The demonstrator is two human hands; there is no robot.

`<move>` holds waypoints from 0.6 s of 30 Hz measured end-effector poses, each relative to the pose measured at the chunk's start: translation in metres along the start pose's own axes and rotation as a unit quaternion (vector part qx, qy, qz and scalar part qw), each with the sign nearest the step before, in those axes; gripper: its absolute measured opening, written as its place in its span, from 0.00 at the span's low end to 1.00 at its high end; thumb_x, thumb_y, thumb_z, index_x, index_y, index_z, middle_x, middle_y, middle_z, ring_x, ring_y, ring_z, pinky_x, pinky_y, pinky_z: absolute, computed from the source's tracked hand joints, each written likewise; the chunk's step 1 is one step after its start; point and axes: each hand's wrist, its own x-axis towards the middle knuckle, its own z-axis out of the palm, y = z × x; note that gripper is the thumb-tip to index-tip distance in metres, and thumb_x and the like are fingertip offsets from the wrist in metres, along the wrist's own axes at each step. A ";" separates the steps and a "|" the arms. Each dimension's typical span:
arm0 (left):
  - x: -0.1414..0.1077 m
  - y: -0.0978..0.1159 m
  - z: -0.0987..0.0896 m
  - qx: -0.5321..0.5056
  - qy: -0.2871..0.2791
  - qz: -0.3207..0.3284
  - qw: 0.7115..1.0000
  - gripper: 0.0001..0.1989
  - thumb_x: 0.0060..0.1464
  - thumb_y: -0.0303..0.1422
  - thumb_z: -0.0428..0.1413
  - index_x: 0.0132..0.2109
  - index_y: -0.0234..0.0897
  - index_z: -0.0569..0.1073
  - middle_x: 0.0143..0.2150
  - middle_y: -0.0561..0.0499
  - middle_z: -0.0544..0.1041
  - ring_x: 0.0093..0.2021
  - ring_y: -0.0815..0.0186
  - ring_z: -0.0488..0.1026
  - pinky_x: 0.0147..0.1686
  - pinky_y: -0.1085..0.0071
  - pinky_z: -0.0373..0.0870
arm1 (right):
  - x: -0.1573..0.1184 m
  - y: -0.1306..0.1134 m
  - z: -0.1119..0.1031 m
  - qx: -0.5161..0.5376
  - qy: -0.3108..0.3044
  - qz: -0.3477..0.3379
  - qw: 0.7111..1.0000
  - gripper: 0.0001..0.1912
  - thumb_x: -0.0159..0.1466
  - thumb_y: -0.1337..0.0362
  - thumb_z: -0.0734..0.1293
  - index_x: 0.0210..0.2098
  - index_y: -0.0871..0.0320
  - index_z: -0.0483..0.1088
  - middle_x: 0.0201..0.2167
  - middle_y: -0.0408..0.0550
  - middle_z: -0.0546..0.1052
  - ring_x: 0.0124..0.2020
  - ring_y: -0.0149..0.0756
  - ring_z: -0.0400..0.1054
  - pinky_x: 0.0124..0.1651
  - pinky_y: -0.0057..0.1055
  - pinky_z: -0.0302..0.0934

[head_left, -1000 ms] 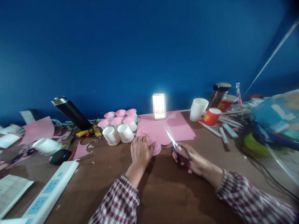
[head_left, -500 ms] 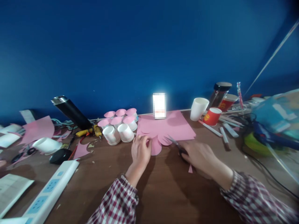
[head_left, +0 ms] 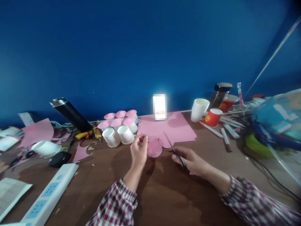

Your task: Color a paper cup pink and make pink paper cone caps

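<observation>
My left hand (head_left: 138, 152) is closed in a pinch at the left edge of a round pink paper piece (head_left: 154, 150); its exact fingertip contact is partly hidden. Another rounded pink paper lobe (head_left: 166, 142) lies just right of it. In my right hand (head_left: 191, 160) is a pair of dark-handled scissors (head_left: 180, 158), blades together and pointing up and left over the paper. Behind both hands, larger pink sheets (head_left: 174, 124) lie flat on the brown table (head_left: 164, 194).
Several white paper cups (head_left: 125, 135), most topped with pink discs, stand left of the sheets. Farther left are a black flask (head_left: 72, 114), a glue gun (head_left: 97, 133) and a power strip (head_left: 50, 191). A white cup (head_left: 199, 110), a red cup (head_left: 213, 117) and markers (head_left: 225, 138) sit right.
My left hand has shifted slightly left, and the round pink piece has moved with it. The scissors have closed and turned more upright as my right hand drew back and rolled.
</observation>
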 end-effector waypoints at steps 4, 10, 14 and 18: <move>0.001 -0.001 0.001 -0.039 0.031 -0.031 0.998 0.18 0.42 0.32 0.66 0.43 0.37 0.74 0.43 0.48 0.76 0.36 0.69 0.73 0.37 0.76 0.70 | -0.005 -0.005 0.003 0.030 -0.065 0.014 0.997 0.29 0.60 0.45 0.66 0.50 0.62 0.71 0.36 0.50 0.75 0.34 0.34 0.68 0.31 0.26 0.63; -0.005 0.012 0.010 -0.237 -0.033 -0.172 0.955 0.17 0.39 0.30 0.68 0.37 0.35 0.72 0.35 0.52 0.76 0.31 0.71 0.74 0.36 0.74 0.72 | -0.007 -0.005 0.000 -0.019 -0.076 -0.001 0.997 0.27 0.62 0.46 0.65 0.49 0.62 0.72 0.37 0.52 0.77 0.38 0.39 0.70 0.40 0.34 0.66; -0.012 0.019 0.013 -0.300 -0.027 -0.258 0.918 0.15 0.37 0.29 0.68 0.28 0.35 0.69 0.27 0.55 0.73 0.27 0.73 0.72 0.31 0.76 0.71 | -0.005 -0.004 0.001 -0.043 -0.066 -0.010 0.997 0.24 0.62 0.47 0.65 0.46 0.62 0.74 0.34 0.51 0.78 0.36 0.39 0.70 0.38 0.33 0.66; -0.021 0.019 0.015 -0.299 -0.050 -0.289 0.908 0.15 0.37 0.30 0.69 0.30 0.35 0.71 0.29 0.54 0.75 0.28 0.71 0.73 0.32 0.73 0.73 | -0.005 -0.004 0.002 -0.064 -0.061 -0.021 0.996 0.23 0.61 0.49 0.66 0.44 0.62 0.75 0.34 0.50 0.78 0.34 0.38 0.70 0.38 0.32 0.65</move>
